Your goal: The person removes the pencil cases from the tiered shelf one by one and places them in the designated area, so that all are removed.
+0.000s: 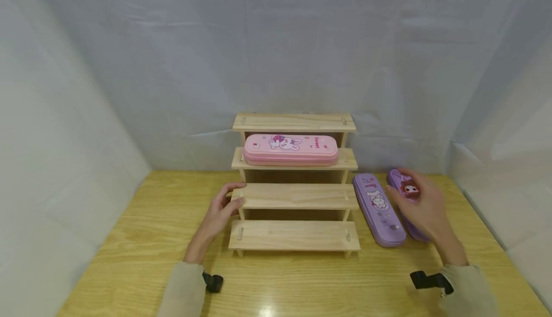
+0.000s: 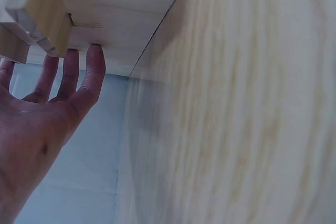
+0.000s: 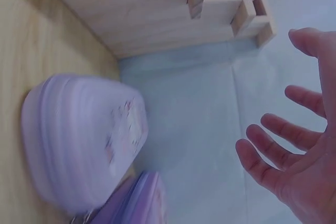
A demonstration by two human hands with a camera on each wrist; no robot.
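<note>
A stepped wooden display shelf (image 1: 295,235) stands on the table. My left hand (image 1: 220,210) holds it by the left end of one of its lower boards; in the left wrist view, the fingers (image 2: 95,69) reach under the boards to the side panel. On a higher step lies a pink pencil case (image 1: 291,149) with a rabbit picture. Over at the right, my right hand (image 1: 424,207) hovers with spread fingers above a purple pencil case (image 1: 394,178), partly covering it. Beside that lies another purple pencil case (image 1: 379,211), with a white character on its lid.
The wooden table (image 1: 172,221) carries everything. Behind it hangs a pale grey sheet (image 1: 293,58), with more sheeting on the left and right sides. The shelf's top board (image 1: 293,122) stands close to the back sheet.
</note>
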